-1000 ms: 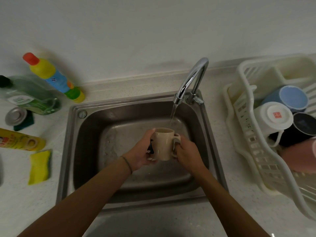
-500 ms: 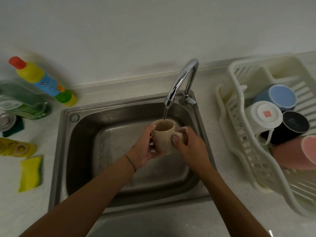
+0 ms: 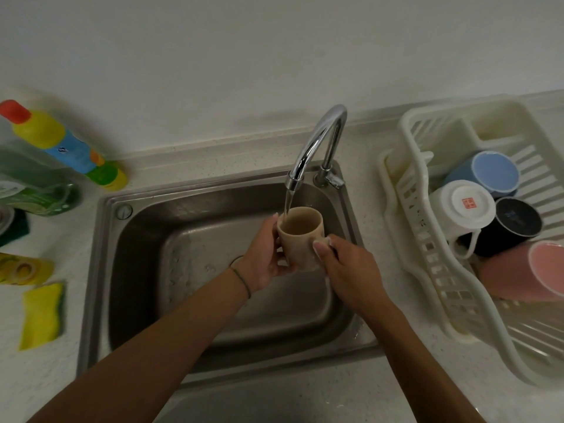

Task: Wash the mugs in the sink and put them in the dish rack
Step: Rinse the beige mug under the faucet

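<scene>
Beige mug (image 3: 300, 238) upright over sink (image 3: 100, 270), water from tap (image 3: 317, 141) filling it. Left hand (image 3: 265, 254) grip closed on body, right hand (image 3: 348, 270) at handle. Four mugs already in dish rack (image 3: 412, 239). Left: finish rinse, rack it.

- Pale speckled countertop (image 3: 381, 401), meeting the wall along a low raised edge.
- Steel sink (image 3: 91, 300) set into its middle.
- Right of the sink: white dish rack (image 3: 427, 270).
- Left of the sink: yellow sponge (image 3: 41, 315), a yellow bottle lying flat (image 3: 21, 271), a green bottle (image 3: 33, 193), and a multicoloured bottle (image 3: 67, 148).
</scene>
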The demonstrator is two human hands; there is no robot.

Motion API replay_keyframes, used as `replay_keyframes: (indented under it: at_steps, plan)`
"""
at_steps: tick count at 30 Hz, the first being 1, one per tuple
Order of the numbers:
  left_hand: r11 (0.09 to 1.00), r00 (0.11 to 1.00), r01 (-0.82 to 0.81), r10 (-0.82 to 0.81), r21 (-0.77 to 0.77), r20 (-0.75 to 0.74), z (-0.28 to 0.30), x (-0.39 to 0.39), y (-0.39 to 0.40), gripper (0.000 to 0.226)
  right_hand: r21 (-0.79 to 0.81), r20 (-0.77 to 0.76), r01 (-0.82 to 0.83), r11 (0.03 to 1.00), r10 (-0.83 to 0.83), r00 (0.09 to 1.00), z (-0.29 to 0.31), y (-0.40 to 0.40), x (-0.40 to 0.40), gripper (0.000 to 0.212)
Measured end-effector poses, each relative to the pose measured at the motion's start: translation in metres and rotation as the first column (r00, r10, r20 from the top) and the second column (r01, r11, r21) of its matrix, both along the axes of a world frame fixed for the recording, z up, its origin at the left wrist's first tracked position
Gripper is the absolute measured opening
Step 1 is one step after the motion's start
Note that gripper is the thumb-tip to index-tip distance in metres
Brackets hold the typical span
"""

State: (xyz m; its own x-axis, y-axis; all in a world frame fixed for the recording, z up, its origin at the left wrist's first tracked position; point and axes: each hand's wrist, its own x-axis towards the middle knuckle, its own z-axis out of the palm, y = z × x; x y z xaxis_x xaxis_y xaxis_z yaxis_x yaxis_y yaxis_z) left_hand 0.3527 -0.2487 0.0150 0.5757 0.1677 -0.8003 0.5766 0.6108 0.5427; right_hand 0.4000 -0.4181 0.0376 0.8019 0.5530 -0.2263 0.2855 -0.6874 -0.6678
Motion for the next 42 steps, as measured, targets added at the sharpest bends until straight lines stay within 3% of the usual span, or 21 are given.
replay_keyframes:
  at_steps: [8,19,24,29,34,38,42]
  plan:
    - [1.000,0.999,-0.004,0.006,-0.026,0.054,0.004,0.018,0.000,0.037,0.008,0.032,0.038,0.999,-0.038,0.999,0.000,-0.002,0.003,0.036]
    - [0.996,0.983,0.008,0.009,-0.089,0.185,0.013,0.032,0.010,0.045,0.042,0.013,0.096,0.994,-0.097,0.995,0.001,-0.001,0.010,0.035]
    - [0.999,0.971,0.013,-0.004,-0.036,0.240,0.020,0.035,0.020,0.030,0.063,-0.007,0.095,0.993,-0.095,0.995,0.001,0.006,0.013,0.029]
    - [1.000,0.960,0.025,-0.029,0.019,0.278,0.019,0.040,0.027,0.054,0.072,-0.019,0.107,0.992,-0.106,0.994,-0.002,0.013,0.018,0.026]
    - [0.998,0.942,0.012,-0.031,0.059,0.333,0.026,0.045,0.031,0.043,0.100,-0.004,0.113,0.989,-0.114,0.994,0.001,0.019,0.022,0.024]
    - [0.997,0.937,-0.029,0.002,0.072,0.349,0.031,0.050,0.034,0.058,0.127,-0.015,0.126,0.984,-0.125,0.992,0.003,0.025,0.025,0.022]
    - [0.990,0.923,-0.075,0.023,0.120,0.385,0.028,0.051,0.041,0.026,0.147,-0.012,0.134,0.980,-0.134,0.991,0.001,0.032,0.028,0.022]
